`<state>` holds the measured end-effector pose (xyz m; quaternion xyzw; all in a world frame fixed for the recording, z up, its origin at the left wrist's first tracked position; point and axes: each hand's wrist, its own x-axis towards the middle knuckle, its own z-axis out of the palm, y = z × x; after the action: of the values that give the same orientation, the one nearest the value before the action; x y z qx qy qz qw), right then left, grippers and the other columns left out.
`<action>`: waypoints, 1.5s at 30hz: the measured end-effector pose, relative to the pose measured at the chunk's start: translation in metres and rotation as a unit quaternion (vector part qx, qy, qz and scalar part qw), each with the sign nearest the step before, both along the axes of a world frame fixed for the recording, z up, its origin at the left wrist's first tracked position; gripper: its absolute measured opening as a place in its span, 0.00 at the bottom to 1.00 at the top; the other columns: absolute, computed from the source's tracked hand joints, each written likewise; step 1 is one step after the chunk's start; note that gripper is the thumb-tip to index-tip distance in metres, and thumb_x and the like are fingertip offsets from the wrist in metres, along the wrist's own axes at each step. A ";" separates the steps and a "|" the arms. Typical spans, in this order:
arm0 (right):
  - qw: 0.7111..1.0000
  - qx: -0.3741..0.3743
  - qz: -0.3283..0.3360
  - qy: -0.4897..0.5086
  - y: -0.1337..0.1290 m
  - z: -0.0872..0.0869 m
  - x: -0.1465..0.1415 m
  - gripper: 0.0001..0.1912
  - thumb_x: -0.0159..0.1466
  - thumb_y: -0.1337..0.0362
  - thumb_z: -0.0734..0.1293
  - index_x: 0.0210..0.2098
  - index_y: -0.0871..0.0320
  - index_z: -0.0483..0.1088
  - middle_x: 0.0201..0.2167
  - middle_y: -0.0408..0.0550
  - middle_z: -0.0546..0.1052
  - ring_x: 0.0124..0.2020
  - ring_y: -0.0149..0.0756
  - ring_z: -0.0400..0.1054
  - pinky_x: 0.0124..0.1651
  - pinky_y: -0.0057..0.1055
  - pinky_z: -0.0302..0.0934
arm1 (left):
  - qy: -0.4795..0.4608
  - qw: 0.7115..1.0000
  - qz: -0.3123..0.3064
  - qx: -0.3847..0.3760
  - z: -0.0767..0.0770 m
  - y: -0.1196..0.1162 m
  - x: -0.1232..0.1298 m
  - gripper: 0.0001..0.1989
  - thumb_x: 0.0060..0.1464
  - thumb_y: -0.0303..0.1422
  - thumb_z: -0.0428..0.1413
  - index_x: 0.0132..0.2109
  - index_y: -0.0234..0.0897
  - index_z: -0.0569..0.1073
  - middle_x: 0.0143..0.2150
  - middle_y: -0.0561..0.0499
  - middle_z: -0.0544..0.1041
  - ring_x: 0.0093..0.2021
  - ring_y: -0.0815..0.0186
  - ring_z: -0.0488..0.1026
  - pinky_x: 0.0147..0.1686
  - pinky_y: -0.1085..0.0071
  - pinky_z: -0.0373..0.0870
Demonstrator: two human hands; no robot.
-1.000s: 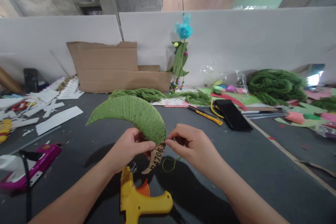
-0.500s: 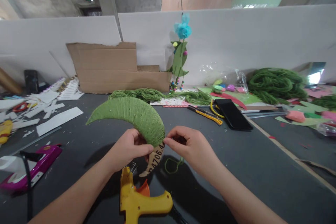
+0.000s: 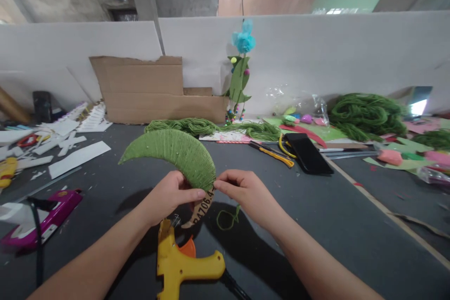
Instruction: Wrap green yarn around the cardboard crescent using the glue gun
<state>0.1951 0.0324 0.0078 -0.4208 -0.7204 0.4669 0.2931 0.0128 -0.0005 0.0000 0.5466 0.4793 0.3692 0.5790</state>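
A cardboard crescent [image 3: 176, 150] is wrapped closely in green yarn over most of its length. Its lower tip shows bare brown cardboard [image 3: 203, 208] with black printed characters. My left hand [image 3: 168, 199] grips the crescent near the end of the wrapping, thumb on the front face and fingers behind. At the right edge, my right hand [image 3: 246, 192] pinches, thumb against fingertips, where the wrapping meets bare cardboard. A loose loop of green yarn [image 3: 237, 212] hangs below that hand; the strand between its fingertips is mostly hidden. Just below lies a yellow glue gun [image 3: 190, 268] with an orange trigger.
Green yarn hanks [image 3: 183, 125] lie along the back, with a larger pile [image 3: 367, 115] at right. A black phone-like slab [image 3: 307, 153] and a yellow-handled tool [image 3: 277, 155] lie right of centre. White scraps [image 3: 79, 159] and a purple tool [image 3: 63, 211] occupy the left.
The crescent and both hands have shifted slightly left in view. My right hand stays pinched at the crescent's edge, and the yarn loop still hangs below.
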 end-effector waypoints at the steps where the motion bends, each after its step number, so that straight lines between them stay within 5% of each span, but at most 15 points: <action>1: 1.000 -0.007 0.009 0.000 0.001 0.001 0.001 0.09 0.56 0.62 0.63 0.22 0.60 0.68 0.18 0.38 0.63 0.22 0.26 0.54 0.26 0.25 0.50 | -0.002 1.000 -0.001 0.001 -0.001 0.000 -0.001 0.11 0.43 0.34 0.60 0.35 0.34 0.73 0.27 0.53 0.74 0.27 0.68 0.69 0.30 0.71 0.67; 5: 1.000 -0.021 -0.002 -0.008 0.006 0.001 0.005 0.10 0.56 0.60 0.63 0.24 0.60 0.70 0.16 0.38 0.62 0.19 0.26 0.53 0.24 0.25 0.48 | 0.008 1.000 0.000 0.008 -0.005 0.002 -0.002 0.09 0.42 0.32 0.59 0.33 0.33 0.73 0.25 0.53 0.73 0.24 0.69 0.68 0.27 0.72 0.66; 11: 0.992 0.076 -0.094 0.026 0.023 -0.014 0.011 0.08 0.53 0.60 0.65 0.27 0.59 0.66 0.23 0.41 0.68 0.25 0.29 0.61 0.29 0.26 0.54 | 0.031 0.998 0.023 0.043 -0.009 0.010 -0.007 0.07 0.43 0.30 0.58 0.33 0.33 0.73 0.24 0.53 0.73 0.25 0.68 0.68 0.29 0.72 0.65; 16: 0.994 0.090 -0.062 -0.003 0.028 -0.020 0.012 0.10 0.56 0.60 0.61 0.23 0.59 0.64 0.18 0.39 0.65 0.22 0.29 0.60 0.30 0.27 0.53 | 0.033 0.996 0.055 0.065 -0.015 0.017 -0.013 0.06 0.44 0.30 0.57 0.32 0.32 0.73 0.24 0.53 0.74 0.25 0.68 0.68 0.29 0.72 0.65; 22: 0.986 0.145 -0.045 -0.068 0.023 -0.022 0.007 0.20 0.59 0.57 0.59 0.15 0.57 0.52 0.15 0.35 0.50 0.20 0.27 0.47 0.25 0.26 0.42 | 0.020 0.994 0.066 0.082 -0.021 0.024 -0.017 0.08 0.42 0.31 0.58 0.32 0.31 0.74 0.24 0.52 0.75 0.25 0.67 0.69 0.29 0.71 0.65; 26: 0.978 0.167 0.063 -0.107 -0.004 -0.013 -0.003 0.17 0.56 0.58 0.64 0.16 0.59 0.60 0.16 0.36 0.57 0.21 0.27 0.51 0.26 0.26 0.45 | 0.008 0.989 0.108 0.097 -0.021 0.029 -0.023 0.08 0.41 0.32 0.59 0.30 0.32 0.74 0.24 0.52 0.75 0.25 0.67 0.69 0.28 0.72 0.64; 28: 0.942 0.225 0.200 -0.150 -0.024 -0.007 -0.009 0.10 0.53 0.58 0.67 0.30 0.58 0.68 0.27 0.41 0.68 0.29 0.31 0.59 0.33 0.26 0.51 | 0.000 0.986 0.133 0.104 -0.021 0.031 -0.026 0.08 0.40 0.32 0.59 0.30 0.32 0.73 0.25 0.53 0.75 0.25 0.68 0.68 0.28 0.73 0.64; 31: 0.881 0.294 0.310 -0.204 -0.048 -0.006 -0.016 0.19 0.50 0.56 0.69 0.39 0.57 0.68 0.38 0.47 0.68 0.40 0.38 0.59 0.45 0.34 0.53 | -0.006 0.982 0.157 0.105 -0.022 0.034 -0.029 0.08 0.40 0.32 0.59 0.30 0.32 0.72 0.25 0.53 0.74 0.25 0.68 0.68 0.28 0.73 0.65; 35: 0.859 0.317 0.298 -0.271 -0.058 -0.012 -0.022 0.14 0.51 0.61 0.67 0.37 0.60 0.67 0.38 0.49 0.68 0.40 0.40 0.59 0.47 0.37 0.53 | 0.000 0.982 0.162 0.100 -0.024 0.036 -0.030 0.08 0.39 0.32 0.59 0.29 0.32 0.72 0.24 0.53 0.74 0.24 0.68 0.68 0.28 0.71 0.65; 39: 0.844 0.341 0.281 -0.303 -0.054 -0.014 -0.022 0.09 0.52 0.68 0.63 0.34 0.61 0.65 0.35 0.50 0.69 0.34 0.39 0.61 0.39 0.35 0.56 | 0.018 0.979 0.171 0.107 -0.026 0.039 -0.034 0.08 0.39 0.33 0.59 0.28 0.32 0.72 0.23 0.53 0.73 0.24 0.67 0.68 0.27 0.71 0.65; 42: 0.862 0.308 0.283 -0.285 -0.052 -0.008 -0.016 0.09 0.50 0.70 0.63 0.33 0.59 0.63 0.34 0.48 0.68 0.30 0.35 0.61 0.32 0.30 0.56 | 0.033 0.974 0.190 0.121 -0.024 0.040 -0.041 0.09 0.40 0.34 0.58 0.28 0.31 0.72 0.23 0.53 0.73 0.24 0.67 0.69 0.27 0.72 0.65; 45: 0.911 0.249 0.257 -0.205 -0.048 0.004 -0.008 0.09 0.53 0.67 0.64 0.34 0.57 0.60 0.35 0.46 0.67 0.29 0.32 0.61 0.29 0.26 0.55 | 0.040 0.969 0.204 0.132 -0.021 0.041 -0.046 0.08 0.41 0.33 0.58 0.28 0.31 0.72 0.22 0.53 0.72 0.24 0.68 0.68 0.26 0.72 0.64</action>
<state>0.1873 -0.0151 0.0115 -0.2207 -0.9408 0.2352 0.1038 -0.0336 0.0403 -0.0207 0.5229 0.5504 0.5176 0.3945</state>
